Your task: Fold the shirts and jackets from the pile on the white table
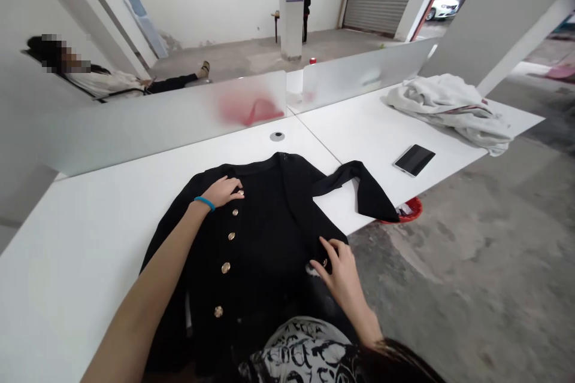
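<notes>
1. The black jacket [263, 251] lies spread out on the white desk [81, 263], its gold buttons [226, 267] facing up and one sleeve [363, 194] stretched right toward the desk's front edge.
2. The left hand [222, 191], with a blue wristband [205, 203], rests open and flat on the jacket beside the top button, holding nothing.
3. The right hand [341, 275] sits at the jacket's front edge, its fingers [330, 248] bent onto the cloth beside a button. I cannot tell whether they pinch it.
4. A dark tablet [414, 160] lies just right of the sleeve, with a crumpled pale grey garment [449, 111] farther along the desk. A round cable grommet [277, 136] sits behind the jacket.
5. Frosted divider panels [166, 119] stand along the desk's far edge, between it and a seated person [103, 81] beyond.
6. A red basket [409, 210] sits on the concrete floor [462, 263] just below the sleeve's tip.
</notes>
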Motion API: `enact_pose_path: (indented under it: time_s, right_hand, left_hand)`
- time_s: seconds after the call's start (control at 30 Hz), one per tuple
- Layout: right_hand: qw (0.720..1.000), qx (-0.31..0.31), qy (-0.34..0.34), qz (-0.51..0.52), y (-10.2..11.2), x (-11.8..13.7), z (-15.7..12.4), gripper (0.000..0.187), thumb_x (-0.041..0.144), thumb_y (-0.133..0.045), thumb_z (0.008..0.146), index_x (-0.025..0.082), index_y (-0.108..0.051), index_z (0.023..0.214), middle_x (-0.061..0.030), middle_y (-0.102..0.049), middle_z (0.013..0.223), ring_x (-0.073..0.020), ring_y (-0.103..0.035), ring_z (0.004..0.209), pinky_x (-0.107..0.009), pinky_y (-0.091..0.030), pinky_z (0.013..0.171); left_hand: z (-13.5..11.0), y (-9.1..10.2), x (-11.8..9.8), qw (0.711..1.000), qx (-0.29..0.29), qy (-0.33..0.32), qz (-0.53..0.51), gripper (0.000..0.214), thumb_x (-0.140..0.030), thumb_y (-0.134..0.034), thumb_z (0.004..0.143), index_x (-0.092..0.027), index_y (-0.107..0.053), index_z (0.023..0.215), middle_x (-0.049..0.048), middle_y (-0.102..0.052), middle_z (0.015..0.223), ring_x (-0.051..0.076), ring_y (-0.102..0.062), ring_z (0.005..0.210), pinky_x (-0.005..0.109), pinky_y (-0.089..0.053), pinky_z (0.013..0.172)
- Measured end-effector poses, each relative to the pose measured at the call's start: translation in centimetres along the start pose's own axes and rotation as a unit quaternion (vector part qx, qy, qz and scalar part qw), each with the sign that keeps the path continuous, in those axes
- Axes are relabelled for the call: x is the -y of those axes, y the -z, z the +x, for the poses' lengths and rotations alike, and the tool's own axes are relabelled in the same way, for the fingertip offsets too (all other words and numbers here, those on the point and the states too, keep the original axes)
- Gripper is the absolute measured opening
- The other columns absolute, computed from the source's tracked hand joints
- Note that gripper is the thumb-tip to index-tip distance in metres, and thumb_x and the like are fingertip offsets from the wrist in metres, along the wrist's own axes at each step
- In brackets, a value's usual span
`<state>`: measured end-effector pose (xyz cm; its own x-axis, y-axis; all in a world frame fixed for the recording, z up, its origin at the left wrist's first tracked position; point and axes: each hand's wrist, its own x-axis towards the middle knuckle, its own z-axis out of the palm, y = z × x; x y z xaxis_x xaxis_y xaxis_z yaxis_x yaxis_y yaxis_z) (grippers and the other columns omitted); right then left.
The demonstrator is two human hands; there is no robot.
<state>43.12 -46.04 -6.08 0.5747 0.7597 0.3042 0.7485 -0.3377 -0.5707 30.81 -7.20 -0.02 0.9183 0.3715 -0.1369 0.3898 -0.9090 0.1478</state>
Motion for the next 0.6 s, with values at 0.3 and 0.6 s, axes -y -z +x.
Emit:
enact_pose_path:
  time_s: [0.3, 0.6]
  right_hand:
    - [0.997, 0.046, 0.017, 0.066, -0.4, 0.4, 1.3, 0.015, 0.019, -0.040, 0.090, 0.018, -0.053, 0.098, -0.0052, -0.057, 0.083, -0.0187, -0.057, 0.078, -0.031, -0.049, 0.069]
    - [0.991, 0.090, 0.091, -0.038, 1.5, 4.0, 4.0, 0.051, 0.010, -0.037, 0.087, 0.012, -0.040, 0.138, -0.0067, -0.058, 0.082, -0.0217, -0.055, 0.076, -0.037, -0.048, 0.070]
  left_hand:
    - [2.8, 4.2, -0.5, 0.989, -0.088, 0.083, -0.087, 0.031, -0.051, -0.041, 0.087, -0.023, -0.046, 0.101, 0.0043, -0.064, 0.097, 0.022, -0.060, 0.085, 0.032, -0.042, 0.077]
    - [9.8, 1.7, -9.8, 0.980, -0.098, 0.076, -0.158, 0.057, -0.056, -0.042, 0.085, -0.019, -0.042, 0.129, 0.0080, -0.065, 0.103, 0.023, -0.061, 0.095, 0.034, -0.045, 0.083]
